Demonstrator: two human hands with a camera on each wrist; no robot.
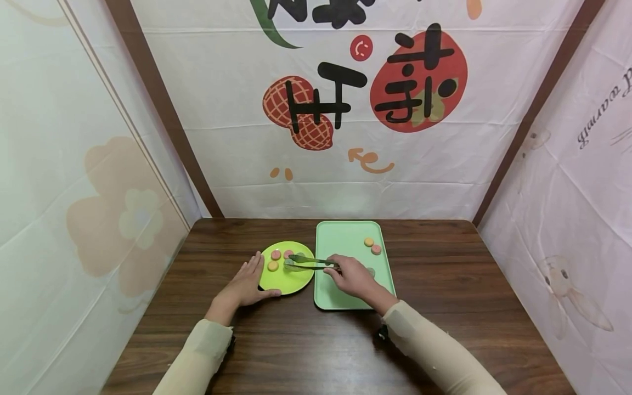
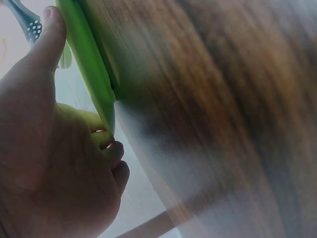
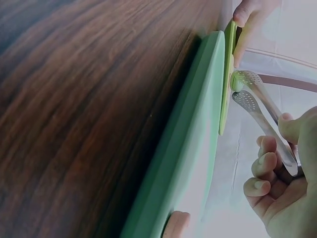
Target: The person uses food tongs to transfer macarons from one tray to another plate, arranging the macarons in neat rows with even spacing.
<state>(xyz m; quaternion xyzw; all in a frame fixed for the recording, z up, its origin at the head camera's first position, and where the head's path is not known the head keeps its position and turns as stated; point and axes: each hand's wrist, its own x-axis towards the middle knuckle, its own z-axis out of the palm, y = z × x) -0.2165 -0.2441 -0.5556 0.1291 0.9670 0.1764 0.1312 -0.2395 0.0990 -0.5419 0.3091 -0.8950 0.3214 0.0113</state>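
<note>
My left hand (image 1: pixel 248 282) rests against the rim of a lime-green plate (image 1: pixel 291 284), fingers along its left side and thumb by the near edge. In my right hand (image 1: pixel 354 276) I grip metal tongs (image 1: pixel 316 261), their perforated tips spread apart above the plate. A green macaron (image 3: pixel 237 82) is by one tip; the other tip stands apart from it. Pink macarons (image 1: pixel 276 255) and a yellow macaron (image 1: pixel 273 266) lie on the plate. Beneath my right hand is a mint-green tray (image 1: pixel 340 233).
At the tray's right side lie a yellow macaron (image 1: pixel 368 241) and a pink macaron (image 1: pixel 376 249). A greyish-green macaron (image 1: pixel 371 271) is partly hidden behind my right hand. The dark wooden table (image 1: pixel 306 351) meets a printed cloth wall (image 1: pixel 237 181) at the back.
</note>
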